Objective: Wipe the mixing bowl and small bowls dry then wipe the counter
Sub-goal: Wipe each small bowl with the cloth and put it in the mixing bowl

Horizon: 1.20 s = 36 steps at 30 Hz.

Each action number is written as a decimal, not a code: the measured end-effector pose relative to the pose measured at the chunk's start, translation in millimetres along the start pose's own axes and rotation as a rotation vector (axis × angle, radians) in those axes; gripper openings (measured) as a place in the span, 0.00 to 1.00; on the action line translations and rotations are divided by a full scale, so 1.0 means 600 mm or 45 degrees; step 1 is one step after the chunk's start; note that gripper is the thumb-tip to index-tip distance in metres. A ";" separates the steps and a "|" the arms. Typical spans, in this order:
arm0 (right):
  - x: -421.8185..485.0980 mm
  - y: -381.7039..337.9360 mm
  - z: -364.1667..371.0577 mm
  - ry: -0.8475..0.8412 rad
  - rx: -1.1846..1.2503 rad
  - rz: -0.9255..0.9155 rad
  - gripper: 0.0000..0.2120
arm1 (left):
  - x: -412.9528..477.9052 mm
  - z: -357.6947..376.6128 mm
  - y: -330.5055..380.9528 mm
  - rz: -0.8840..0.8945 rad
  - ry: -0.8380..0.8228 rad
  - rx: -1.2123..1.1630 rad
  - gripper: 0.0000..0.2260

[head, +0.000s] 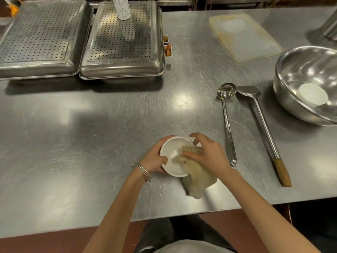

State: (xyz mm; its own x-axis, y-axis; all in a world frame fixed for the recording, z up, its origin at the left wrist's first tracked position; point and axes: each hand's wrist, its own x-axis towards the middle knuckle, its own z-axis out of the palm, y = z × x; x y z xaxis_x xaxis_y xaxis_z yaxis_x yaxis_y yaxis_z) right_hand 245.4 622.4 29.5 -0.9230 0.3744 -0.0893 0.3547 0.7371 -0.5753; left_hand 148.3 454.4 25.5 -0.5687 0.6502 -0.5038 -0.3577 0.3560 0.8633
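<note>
A small white bowl (172, 154) is tilted above the steel counter (91, 134) near its front edge. My left hand (155, 157) grips the bowl's left rim, thumb over the edge. My right hand (207, 154) pinches a beige cloth (197, 179) and presses a wad of it inside the bowl; the rest of the cloth hangs down onto the counter. At the right edge stands a large steel mixing bowl (291, 99) with a second small white bowl (312, 94) lying inside it.
A steel ladle (227, 114) and a wooden-handled spatula (262, 125) lie right of my hands. A translucent cutting board (244, 36) lies at the back. Two perforated steel trays (43, 37) (122, 41) stand at the back left, a small white container (168, 50) beside them.
</note>
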 end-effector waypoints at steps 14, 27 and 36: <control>-0.038 0.068 0.028 -0.052 -0.014 -0.623 0.16 | -0.029 -0.006 -0.006 -0.115 0.085 -0.269 0.32; -0.010 0.057 -0.010 -0.410 0.179 -0.419 0.18 | -0.033 -0.003 -0.017 0.594 -0.037 0.699 0.22; 0.000 0.058 -0.023 -0.711 0.448 -0.101 0.11 | 0.003 0.024 -0.031 0.397 -0.053 0.779 0.11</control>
State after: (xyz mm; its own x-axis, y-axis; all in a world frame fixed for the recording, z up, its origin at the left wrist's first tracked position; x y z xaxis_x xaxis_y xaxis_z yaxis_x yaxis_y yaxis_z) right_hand 260.0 655.7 20.8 -0.9167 -0.0911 -0.3891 0.2998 0.4869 -0.8204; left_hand 164.8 458.3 8.8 -0.5441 0.8046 -0.2376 0.3078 0.4549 0.8357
